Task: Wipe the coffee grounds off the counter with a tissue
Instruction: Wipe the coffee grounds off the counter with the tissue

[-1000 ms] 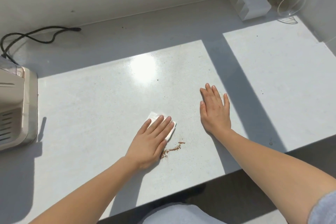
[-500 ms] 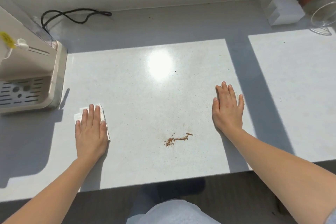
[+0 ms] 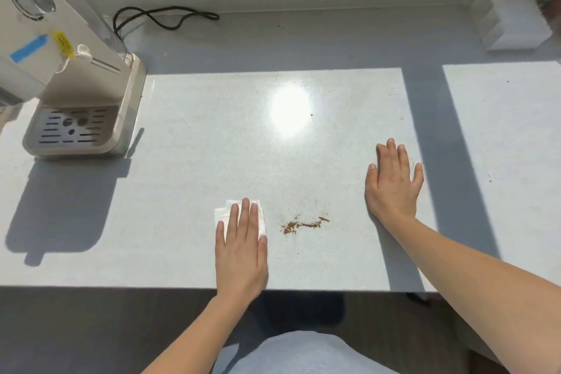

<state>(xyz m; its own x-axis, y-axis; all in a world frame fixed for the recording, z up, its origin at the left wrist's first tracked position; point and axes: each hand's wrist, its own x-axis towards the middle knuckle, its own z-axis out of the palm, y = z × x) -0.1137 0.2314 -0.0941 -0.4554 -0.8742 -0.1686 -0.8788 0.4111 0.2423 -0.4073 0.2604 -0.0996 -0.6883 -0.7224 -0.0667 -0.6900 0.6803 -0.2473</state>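
Left hand (image 3: 241,249) flat, fingers together, pressing the folded tissue (image 3: 223,213) to the counter (image 3: 182,191), ready to sweep. Right hand (image 3: 393,184) open, empty, palm down, likely bracing. Coffee grounds (image 3: 303,224) just right of the tissue, untouched, between both hands.

No text can be read anywhere; the small yellow tag (image 3: 62,44) on the beige plastic coffee machine (image 3: 76,76) carries print too blurred to make out. The blue tape strip (image 3: 29,48) beside it looks blank.

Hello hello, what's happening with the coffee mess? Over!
Left hand flat on tissue, just left of coffee grounds. Right hand flat on counter, empty. Grounds not wiped. Path clear.
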